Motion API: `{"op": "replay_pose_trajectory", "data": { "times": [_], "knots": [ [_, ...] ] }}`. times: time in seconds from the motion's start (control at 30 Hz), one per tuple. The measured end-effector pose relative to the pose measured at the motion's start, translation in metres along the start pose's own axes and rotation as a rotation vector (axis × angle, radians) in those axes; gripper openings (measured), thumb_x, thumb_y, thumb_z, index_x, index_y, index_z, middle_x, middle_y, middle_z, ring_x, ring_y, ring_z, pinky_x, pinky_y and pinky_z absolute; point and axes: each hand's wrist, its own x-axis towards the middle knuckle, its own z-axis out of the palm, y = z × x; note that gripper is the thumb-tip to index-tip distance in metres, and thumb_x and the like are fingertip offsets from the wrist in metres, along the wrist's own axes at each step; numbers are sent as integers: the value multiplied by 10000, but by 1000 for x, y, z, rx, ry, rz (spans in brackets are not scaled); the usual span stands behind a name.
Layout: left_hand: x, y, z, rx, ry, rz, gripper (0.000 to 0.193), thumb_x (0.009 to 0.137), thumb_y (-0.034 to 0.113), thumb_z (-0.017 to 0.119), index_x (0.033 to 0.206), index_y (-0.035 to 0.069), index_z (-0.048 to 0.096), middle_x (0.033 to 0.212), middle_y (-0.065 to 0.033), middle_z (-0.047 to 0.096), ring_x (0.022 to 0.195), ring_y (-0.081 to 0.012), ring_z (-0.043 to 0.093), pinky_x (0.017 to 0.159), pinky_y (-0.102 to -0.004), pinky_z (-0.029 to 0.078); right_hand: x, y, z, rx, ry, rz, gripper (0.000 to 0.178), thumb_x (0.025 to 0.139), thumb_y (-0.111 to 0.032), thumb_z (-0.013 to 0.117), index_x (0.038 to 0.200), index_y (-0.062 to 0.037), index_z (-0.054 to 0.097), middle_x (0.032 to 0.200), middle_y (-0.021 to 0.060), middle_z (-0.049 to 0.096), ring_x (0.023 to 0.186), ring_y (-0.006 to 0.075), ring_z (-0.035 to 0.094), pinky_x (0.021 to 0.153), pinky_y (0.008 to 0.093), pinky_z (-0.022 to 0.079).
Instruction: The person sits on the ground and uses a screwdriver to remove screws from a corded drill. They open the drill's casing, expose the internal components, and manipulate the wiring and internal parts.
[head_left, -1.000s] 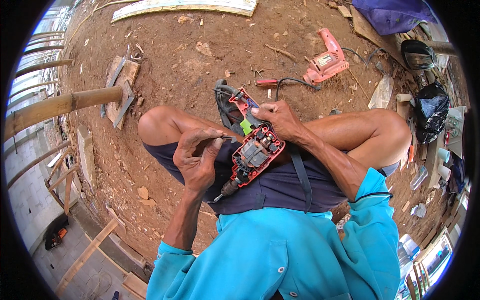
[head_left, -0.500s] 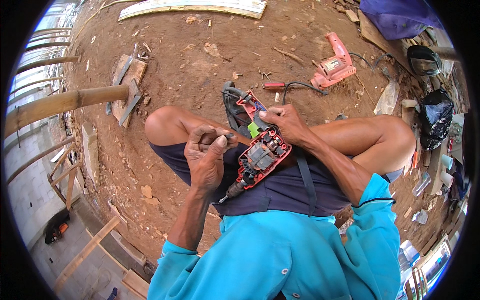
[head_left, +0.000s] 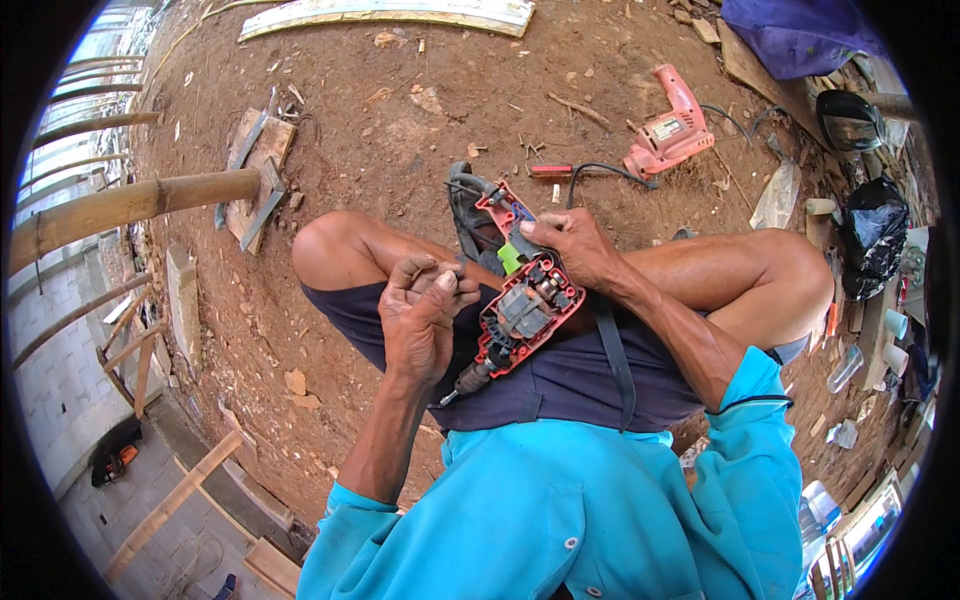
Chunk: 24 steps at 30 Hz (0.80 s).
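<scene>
The head view shows the opened red drill (head_left: 525, 312) in the person's lap, over the dark shorts (head_left: 570, 385), its inner side up and the motor bared. Since a second ago the left hand (head_left: 425, 308) has drawn away to the left, so the gap to the drill is wider; its fingers are curled in more. It pinches a small dark piece (head_left: 461, 266) between thumb and fingers, now roughly upright where it pointed right toward the drill. The right hand (head_left: 575, 245) grips the drill near its handle as before, thumb on top. The drill's angle is much the same.

The body's long axis runs diagonally from near left to far right: the bit (head_left: 449, 398) points near left, and the handle bends off to the far left past the green trigger (head_left: 511, 259). Farther right, on the ground (head_left: 400, 150), lies a pink drill-shaped body (head_left: 670, 137), with a black cord (head_left: 600, 168) near it.
</scene>
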Motion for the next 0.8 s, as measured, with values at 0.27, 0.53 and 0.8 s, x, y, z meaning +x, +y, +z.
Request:
{"op": "replay_pose_trajectory", "data": {
  "times": [0.27,0.53,0.8],
  "knots": [
    [-6,-14,10,551,180,-87,376,917,9,755,1240,-58,573,999,-152,749,888,-201,744,810,-320,614,4,7,2,98,6,7,301,1025,-235,685,944,44,765,846,25,736,724,59,628,647,256,512],
    [1,-14,15,754,143,-96,405,896,-3,715,1259,-123,581,956,-162,751,835,-162,713,713,-280,569,8,14,1,168,-9,18,336,1017,-268,692,942,48,779,822,35,734,734,76,629,658,281,511],
    [4,-22,0,979,131,-46,372,820,33,706,1171,-87,673,888,-165,776,817,-181,740,752,-324,583,7,14,3,231,-19,38,326,1022,-275,693,983,42,759,835,32,730,718,71,627,629,272,505]
  ]
}}
